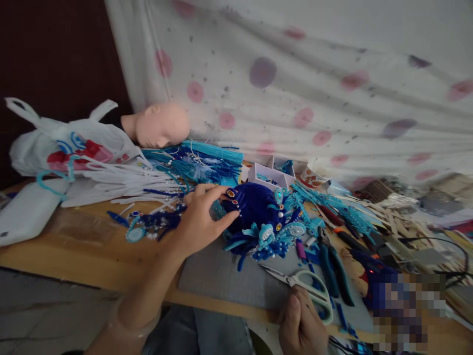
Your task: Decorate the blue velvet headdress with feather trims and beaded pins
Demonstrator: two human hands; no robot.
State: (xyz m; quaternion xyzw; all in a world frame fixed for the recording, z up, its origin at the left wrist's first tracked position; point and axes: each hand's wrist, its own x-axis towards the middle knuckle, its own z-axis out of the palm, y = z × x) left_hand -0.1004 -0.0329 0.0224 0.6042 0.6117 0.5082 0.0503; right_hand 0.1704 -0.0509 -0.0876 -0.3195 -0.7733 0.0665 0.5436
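My left hand (201, 217) rests on the left side of a dark blue velvet headpiece (254, 207) trimmed with turquoise flowers, beads and loops; its fingers curl against the piece. The headpiece sits on a grey mat (225, 273) on the wooden table (74, 246). My right hand (301, 325) is low at the table's front edge, fingers folded, touching the pale green handle of a pair of scissors (306, 286) that lies on the mat.
A mannequin head (158, 123) lies at the back beside a white plastic bag (70, 143). Blue and white pipe cleaners (177, 170), small white boxes (271, 172), blue-handled pliers (332, 268), wooden sticks (395, 219) and cables crowd the table. A spotted cloth (314, 84) hangs behind.
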